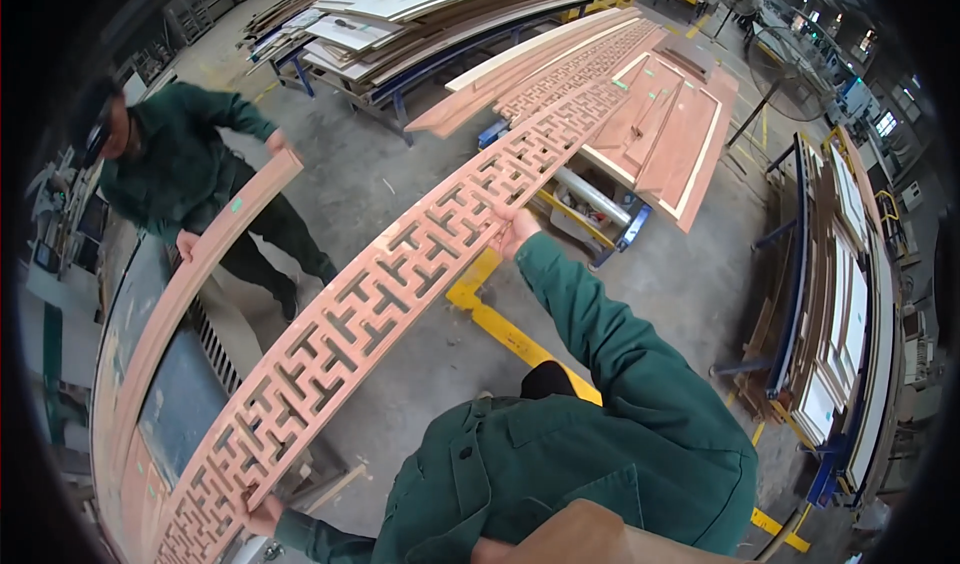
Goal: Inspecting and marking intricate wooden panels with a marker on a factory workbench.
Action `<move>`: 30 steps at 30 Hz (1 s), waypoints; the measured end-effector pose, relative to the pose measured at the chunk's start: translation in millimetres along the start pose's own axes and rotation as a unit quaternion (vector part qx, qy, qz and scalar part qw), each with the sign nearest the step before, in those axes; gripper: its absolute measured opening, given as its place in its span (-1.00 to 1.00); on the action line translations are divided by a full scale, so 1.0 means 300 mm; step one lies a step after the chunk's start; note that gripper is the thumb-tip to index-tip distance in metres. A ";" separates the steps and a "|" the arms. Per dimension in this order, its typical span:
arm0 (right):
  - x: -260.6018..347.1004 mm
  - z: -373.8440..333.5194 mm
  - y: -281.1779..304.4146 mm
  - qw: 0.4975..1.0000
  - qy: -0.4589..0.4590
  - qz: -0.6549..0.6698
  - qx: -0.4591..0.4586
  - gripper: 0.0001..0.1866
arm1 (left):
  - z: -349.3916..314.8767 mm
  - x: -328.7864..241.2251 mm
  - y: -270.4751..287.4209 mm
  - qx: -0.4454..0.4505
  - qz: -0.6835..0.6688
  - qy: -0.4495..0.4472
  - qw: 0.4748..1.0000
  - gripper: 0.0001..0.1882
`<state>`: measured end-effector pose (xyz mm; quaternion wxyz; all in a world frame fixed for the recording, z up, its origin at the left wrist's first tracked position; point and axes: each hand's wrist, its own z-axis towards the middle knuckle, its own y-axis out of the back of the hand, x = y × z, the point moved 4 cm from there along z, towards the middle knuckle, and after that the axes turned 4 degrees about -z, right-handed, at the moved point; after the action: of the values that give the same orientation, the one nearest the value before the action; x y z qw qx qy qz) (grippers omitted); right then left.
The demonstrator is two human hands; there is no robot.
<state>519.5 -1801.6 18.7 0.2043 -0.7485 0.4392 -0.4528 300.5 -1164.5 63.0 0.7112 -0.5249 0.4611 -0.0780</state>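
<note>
My left hand (262, 515) and right hand (514, 232) grip the long fretwork panel (392, 277) along its near side, aslant between me and a co-worker (185, 149)! Uneven lifting could twist and crack it; a careless swing might knock the co-worker's plank (213, 242).

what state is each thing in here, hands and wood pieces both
fretwork panel: held in both hands, openings cut along it
left hand: closed on the panel's near edge
right hand: closed on the same edge, farther along
plank: held by a co-worker
pale-bordered panel: lying flat
stacked boards at the back: piled flat, edges uneven
</note>
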 end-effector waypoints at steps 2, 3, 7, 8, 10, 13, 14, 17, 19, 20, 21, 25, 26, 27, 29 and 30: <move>0.205 0.147 0.039 1.000 -0.005 -0.009 -0.008 -0.81 | -0.088 0.222 -0.152 0.010 0.021 0.058 0.998 -0.68; 0.307 0.225 0.061 1.000 -0.007 -0.021 -0.017 -0.81 | -0.133 0.340 -0.229 0.023 0.037 0.081 0.996 -0.66; 0.800 0.655 0.328 0.996 0.062 0.006 -0.064 -0.81 | -0.381 0.942 -0.562 0.045 0.136 0.237 0.961 -0.60; 0.864 0.737 0.315 0.996 0.064 0.050 -0.032 -0.80 | -0.424 1.039 -0.583 0.062 0.131 0.250 0.957 -0.62; 1.050 0.883 0.334 0.995 0.075 0.061 -0.022 -0.79 | -0.521 1.316 -0.699 0.034 0.118 0.229 0.966 -0.55; 1.326 1.195 0.459 0.990 0.137 0.026 -0.035 -0.65 | -0.567 1.711 -0.769 0.009 0.089 0.282 0.955 -0.44; 1.451 1.310 0.557 0.989 0.131 -0.013 -0.063 -0.66 | -0.616 1.843 -0.886 0.018 0.084 0.288 0.954 -0.45; 1.848 1.603 0.777 0.975 0.115 -0.130 -0.137 -0.69 | -0.683 2.258 -1.193 0.035 0.071 0.312 0.947 -0.48; 1.970 1.721 0.852 0.969 0.101 -0.164 -0.153 -0.70 | -0.706 2.450 -1.304 0.037 0.075 0.318 0.944 -0.49; 2.020 1.770 0.880 0.969 0.099 -0.161 -0.160 -0.73 | -0.715 2.558 -1.355 0.046 0.065 0.334 0.939 -0.49; 2.072 1.812 0.903 0.968 0.101 -0.156 -0.168 -0.75 | -0.715 2.666 -1.401 0.059 0.054 0.352 0.932 -0.50; 2.397 1.952 1.026 0.946 0.185 -0.183 -0.195 -0.68 | -0.729 3.128 -1.587 0.091 0.001 0.379 0.921 -0.49; 2.455 1.984 1.043 0.926 0.232 -0.217 -0.203 -0.62 | -0.702 3.277 -1.633 0.103 -0.010 0.387 0.916 -0.49; 2.393 2.037 0.950 0.927 0.165 -0.301 -0.154 -0.58 | -0.644 3.351 -1.638 0.099 -0.006 0.371 0.923 -0.51; 2.451 2.068 1.036 0.939 0.225 -0.185 -0.183 -0.57 | -0.689 3.514 -1.631 0.075 -0.005 0.396 0.915 -0.54; 2.434 2.098 1.064 0.939 0.213 -0.188 -0.193 -0.57 | -0.702 3.602 -1.657 0.072 -0.006 0.416 0.907 -0.56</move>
<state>1057.4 -2644.2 -160.7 -0.1313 -0.7287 0.4023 -0.5384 938.4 -2166.7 -155.1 0.4907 -0.3947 0.7048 -0.3266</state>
